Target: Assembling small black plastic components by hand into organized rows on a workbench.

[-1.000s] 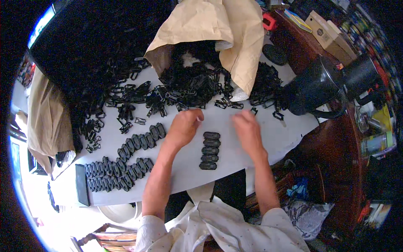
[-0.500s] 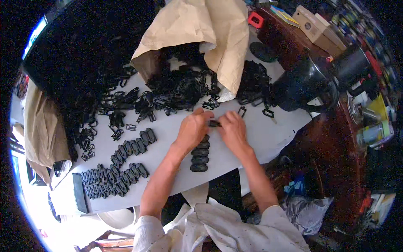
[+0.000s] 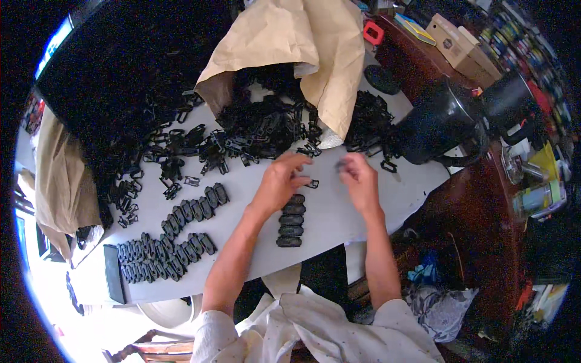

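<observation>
My left hand (image 3: 282, 180) hovers over the white tabletop with its thumb and fingers apart. Just by its thumb tip is a small black rectangular plastic frame (image 3: 313, 184). To the right, my right hand (image 3: 361, 176) has its fingers pinched on a small dark piece (image 3: 344, 164), blurred by motion. Below my left hand runs a short column of black oblong plastic parts (image 3: 291, 220), laid side by side. Farther left, similar black parts (image 3: 192, 209) lie in curving rows.
A heap of loose black frames (image 3: 257, 130) spills from a brown paper sack (image 3: 260, 42) at the back. A large black container (image 3: 439, 124) stands at the right. Another brown sack (image 3: 63, 175) is at the left, near a dark block (image 3: 114, 274) on the table edge.
My hands were close together on a dark piece. They have parted, my right hand moving right, and a frame now shows by my left thumb.
</observation>
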{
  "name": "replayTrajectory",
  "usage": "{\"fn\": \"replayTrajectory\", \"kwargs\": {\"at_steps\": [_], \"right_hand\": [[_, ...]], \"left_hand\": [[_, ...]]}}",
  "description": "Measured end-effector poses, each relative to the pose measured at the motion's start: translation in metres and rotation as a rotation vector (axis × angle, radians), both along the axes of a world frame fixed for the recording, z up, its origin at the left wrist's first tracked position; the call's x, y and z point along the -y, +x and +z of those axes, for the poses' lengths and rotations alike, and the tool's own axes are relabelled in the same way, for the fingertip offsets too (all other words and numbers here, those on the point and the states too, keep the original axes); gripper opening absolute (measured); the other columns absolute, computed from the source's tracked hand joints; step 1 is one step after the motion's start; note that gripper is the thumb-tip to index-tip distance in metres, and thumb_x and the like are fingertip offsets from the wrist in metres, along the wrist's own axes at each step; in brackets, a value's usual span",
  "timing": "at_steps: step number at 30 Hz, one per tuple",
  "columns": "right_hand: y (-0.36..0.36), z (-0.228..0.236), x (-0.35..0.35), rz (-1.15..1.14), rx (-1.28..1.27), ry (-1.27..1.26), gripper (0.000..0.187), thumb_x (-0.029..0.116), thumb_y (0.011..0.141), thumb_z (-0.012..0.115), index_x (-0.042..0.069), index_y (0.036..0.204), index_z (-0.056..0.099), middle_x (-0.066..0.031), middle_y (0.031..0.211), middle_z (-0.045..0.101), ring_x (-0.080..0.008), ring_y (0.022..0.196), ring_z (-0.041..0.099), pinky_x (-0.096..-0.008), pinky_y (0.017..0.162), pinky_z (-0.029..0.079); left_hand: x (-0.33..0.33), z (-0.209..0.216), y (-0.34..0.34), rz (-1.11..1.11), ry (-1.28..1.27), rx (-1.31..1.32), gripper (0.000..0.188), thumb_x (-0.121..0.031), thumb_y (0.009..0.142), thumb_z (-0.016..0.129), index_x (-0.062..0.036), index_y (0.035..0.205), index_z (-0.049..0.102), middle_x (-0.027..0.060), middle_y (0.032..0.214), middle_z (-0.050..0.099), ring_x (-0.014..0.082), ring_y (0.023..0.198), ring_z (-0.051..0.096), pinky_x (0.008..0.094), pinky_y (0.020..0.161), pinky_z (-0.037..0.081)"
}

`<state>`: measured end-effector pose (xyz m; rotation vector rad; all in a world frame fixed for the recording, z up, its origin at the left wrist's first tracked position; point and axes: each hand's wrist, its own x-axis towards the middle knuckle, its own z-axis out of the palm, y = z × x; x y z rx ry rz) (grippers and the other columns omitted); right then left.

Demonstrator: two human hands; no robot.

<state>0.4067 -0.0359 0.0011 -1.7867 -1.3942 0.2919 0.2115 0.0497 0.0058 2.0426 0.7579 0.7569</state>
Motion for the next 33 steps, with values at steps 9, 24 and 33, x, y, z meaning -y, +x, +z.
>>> {"fn": "replayTrajectory", "kwargs": {"at_steps": [9, 24, 33], "right_hand": [[-0.058, 0.028, 0.000, 0.259, -0.246, -0.001, 0.042, -0.008, 0.074, 0.068, 0.003, 0.110, 0.051, -0.0080, 0.087, 0.063, -0.0142, 0.076, 0.060, -0.0269, 0.068, 0.048], [-0.035, 0.009, -0.010, 0.209, 0.193, -0.054, 0.018, 0.001, 0.076, 0.065, 0.000, 0.095, 0.062, -0.0098, 0.082, 0.059, -0.0240, 0.073, 0.059, -0.0336, 0.065, 0.048], [-0.042, 0.005, -0.007, 0.253, 0.361, -0.006, 0.023, 0.003, 0.070, 0.070, 0.000, 0.092, 0.062, -0.0117, 0.085, 0.055, -0.0311, 0.085, 0.057, -0.0398, 0.072, 0.047]], "left_hand": [[0.001, 0.000, -0.002, -0.054, -0.666, 0.354, 0.024, 0.012, 0.078, 0.056, 0.0008, 0.099, 0.059, 0.0057, 0.079, 0.060, 0.0114, 0.071, 0.061, 0.0251, 0.063, 0.052], [-0.003, -0.004, -0.005, 0.188, 0.027, 0.062, 0.033, 0.010, 0.059, 0.066, -0.0043, 0.089, 0.065, 0.0121, 0.080, 0.059, 0.0286, 0.078, 0.060, 0.0371, 0.069, 0.049], [-0.004, -0.025, 0.003, 0.155, 0.205, -0.131, 0.020, -0.003, 0.062, 0.069, -0.0039, 0.082, 0.066, 0.0153, 0.078, 0.057, 0.0353, 0.079, 0.058, 0.0432, 0.069, 0.048]]}}
